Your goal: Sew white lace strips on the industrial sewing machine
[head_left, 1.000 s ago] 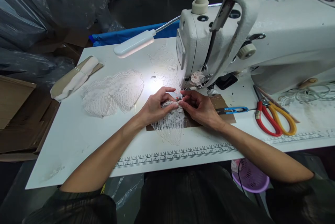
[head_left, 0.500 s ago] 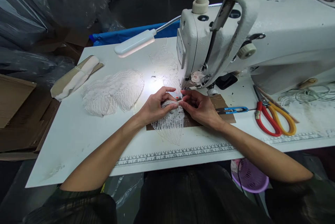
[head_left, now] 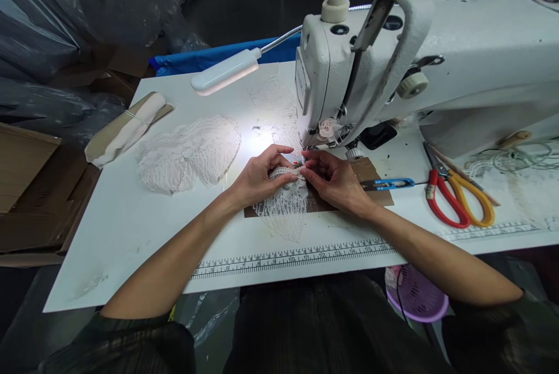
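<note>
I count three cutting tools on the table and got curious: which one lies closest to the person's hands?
The small blue thread snips, just right of the right hand. The red scissors and yellow scissors lie farther right.

A white table [head_left: 131, 228] fills the middle of the frame, with a printed ruler strip [head_left: 288, 258] along its near edge. A white sewing machine [head_left: 437, 65] stands on it at upper right, and a gooseneck lamp [head_left: 225, 72] hangs over the top centre. A heap of white lace [head_left: 187, 152] lies left of centre; a cloth bundle on card [head_left: 124, 128] sits at upper left. A brown card [head_left: 371, 179] lies at centre under a lace piece [head_left: 283, 208]. Blue thread snips [head_left: 388, 184] lie just right of it, then red and yellow scissors [head_left: 458, 199] further right.
</note>
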A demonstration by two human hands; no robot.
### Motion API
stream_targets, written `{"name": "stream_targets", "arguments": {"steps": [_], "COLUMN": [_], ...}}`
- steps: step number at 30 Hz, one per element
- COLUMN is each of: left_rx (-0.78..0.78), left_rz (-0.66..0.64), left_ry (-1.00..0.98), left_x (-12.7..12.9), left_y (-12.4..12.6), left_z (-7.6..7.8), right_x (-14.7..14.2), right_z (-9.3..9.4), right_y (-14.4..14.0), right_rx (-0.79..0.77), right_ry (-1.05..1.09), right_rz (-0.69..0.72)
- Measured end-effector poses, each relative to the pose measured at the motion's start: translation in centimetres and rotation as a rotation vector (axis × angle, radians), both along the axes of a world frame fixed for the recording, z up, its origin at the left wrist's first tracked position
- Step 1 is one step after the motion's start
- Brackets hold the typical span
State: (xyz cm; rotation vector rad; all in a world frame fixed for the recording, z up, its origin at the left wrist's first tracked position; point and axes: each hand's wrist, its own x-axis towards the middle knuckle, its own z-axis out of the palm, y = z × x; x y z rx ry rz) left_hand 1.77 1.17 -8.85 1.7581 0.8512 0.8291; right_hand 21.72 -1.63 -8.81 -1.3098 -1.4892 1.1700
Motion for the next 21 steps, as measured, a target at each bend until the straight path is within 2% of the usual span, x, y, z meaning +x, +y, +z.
{"name": "stream_targets", "arguments": {"steps": [21], "left_rx": [0.042], "left_rz": [-0.047], "left_ry": [0.027], "left_x": [-0.29], "left_y": [0.16], "left_z": [-0.26], "right_x": [-0.09], "right_z": [0.32], "right_y": [-0.16], "right_rx": [-0.010], "right_ry": [-0.024], "right_rz": [-0.011]}}
